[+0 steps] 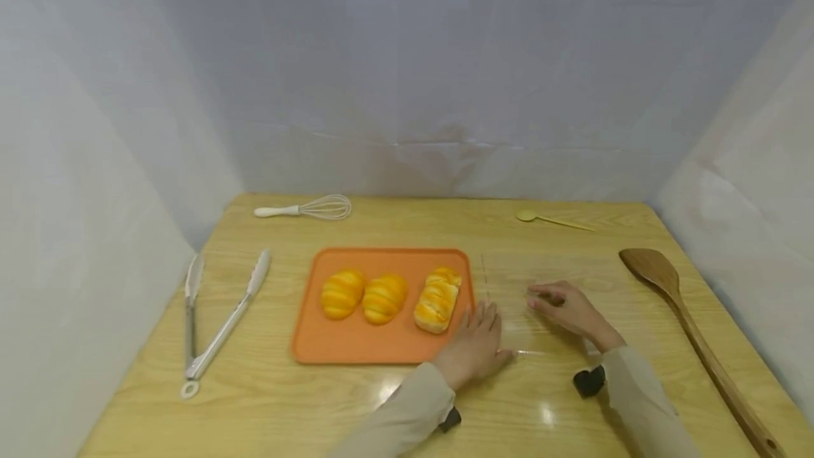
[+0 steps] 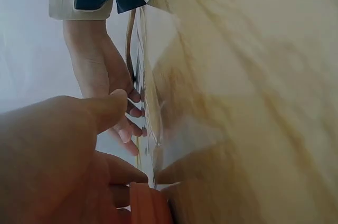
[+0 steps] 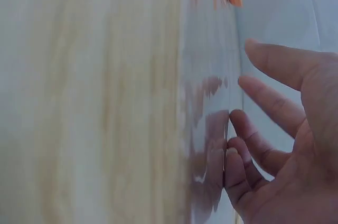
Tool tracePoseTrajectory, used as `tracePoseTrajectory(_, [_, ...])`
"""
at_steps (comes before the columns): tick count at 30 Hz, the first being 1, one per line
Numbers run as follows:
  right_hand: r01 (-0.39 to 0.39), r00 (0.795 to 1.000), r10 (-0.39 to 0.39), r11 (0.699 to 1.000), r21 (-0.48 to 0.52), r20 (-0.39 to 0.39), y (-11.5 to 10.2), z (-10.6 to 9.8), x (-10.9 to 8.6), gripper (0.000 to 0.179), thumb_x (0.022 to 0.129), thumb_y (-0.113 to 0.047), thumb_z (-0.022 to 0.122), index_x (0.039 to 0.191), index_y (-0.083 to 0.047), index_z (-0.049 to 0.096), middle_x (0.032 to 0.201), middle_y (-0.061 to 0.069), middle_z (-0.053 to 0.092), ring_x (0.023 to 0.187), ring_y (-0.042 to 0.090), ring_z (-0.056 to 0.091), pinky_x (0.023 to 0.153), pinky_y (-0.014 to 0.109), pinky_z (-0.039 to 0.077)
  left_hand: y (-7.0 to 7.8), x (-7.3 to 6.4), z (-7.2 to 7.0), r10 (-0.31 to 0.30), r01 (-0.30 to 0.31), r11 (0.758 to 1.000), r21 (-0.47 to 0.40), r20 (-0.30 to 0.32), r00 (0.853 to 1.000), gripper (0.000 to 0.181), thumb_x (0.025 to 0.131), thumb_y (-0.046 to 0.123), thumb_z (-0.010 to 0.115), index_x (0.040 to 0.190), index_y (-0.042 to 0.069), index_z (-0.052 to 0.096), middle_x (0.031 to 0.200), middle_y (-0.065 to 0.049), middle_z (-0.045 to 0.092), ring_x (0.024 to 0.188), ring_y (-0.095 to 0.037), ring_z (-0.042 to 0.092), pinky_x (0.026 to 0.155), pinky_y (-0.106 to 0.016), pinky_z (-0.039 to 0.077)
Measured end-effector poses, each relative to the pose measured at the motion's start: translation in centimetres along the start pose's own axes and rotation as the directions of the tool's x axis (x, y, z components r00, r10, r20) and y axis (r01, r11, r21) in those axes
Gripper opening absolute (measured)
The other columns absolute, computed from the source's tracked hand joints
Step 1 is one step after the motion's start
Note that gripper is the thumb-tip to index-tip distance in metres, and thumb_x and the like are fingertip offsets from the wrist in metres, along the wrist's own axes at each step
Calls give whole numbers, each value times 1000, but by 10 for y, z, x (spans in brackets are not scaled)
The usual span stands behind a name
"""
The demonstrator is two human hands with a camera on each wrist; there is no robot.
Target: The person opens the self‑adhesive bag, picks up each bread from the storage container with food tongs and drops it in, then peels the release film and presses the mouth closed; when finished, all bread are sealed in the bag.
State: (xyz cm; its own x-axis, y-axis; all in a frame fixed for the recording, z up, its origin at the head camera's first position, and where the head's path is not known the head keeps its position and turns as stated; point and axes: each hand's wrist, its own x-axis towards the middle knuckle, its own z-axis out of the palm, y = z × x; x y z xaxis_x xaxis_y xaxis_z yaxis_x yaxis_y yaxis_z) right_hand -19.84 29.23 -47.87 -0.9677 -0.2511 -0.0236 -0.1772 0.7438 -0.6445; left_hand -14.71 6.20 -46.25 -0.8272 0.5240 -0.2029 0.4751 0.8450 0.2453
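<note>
A clear plastic sheet or bag lies flat to the right of the orange tray; its far outline is faint. My left hand rests with spread fingers at the tray's right edge and the left side of the plastic. Over the plastic is my right hand, its fingers slightly bent. In the right wrist view, the thumb and index finger of the right hand stand apart, and the other fingertips touch the plastic. Two rounded bread rolls and a loaf-shaped bread sit on the tray.
Metal tongs lie spread at the left. A whisk is at the back left, a thin yellow spoon at the back right. Along the right side lies a long wooden spatula. Pale cloth walls surround the wooden table.
</note>
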Motion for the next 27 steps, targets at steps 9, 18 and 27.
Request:
tracePoseTrajectory(9, [44,998,-45,999,-22,-36,7,-4,-1,42,90,-25,71,125,-2,65,105,15,61,88,20,52,74,30,46,1,-2,1,-23,18,998,66,81,996,79,95,60,46,155,13,25,165,-4,16,153,-18,9,125,-44,14])
tracePoseTrajectory(18, [-17,998,15,999,27,69,13,-4,0,50,90,-32,70,131,-6,61,114,16,56,100,24,51,80,32,45,2,-1,3,-27,18,995,95,94,995,76,95,61,45,156,22,22,165,1,14,153,-18,7,124,-45,15])
tracePoseTrajectory(27, [-40,998,38,999,30,55,19,-4,2,46,90,-35,69,128,-9,65,105,10,55,93,18,50,78,29,44,5,0,4,-46,30,986,167,93,995,75,95,63,42,156,24,24,165,3,16,153,-17,10,124,-45,17])
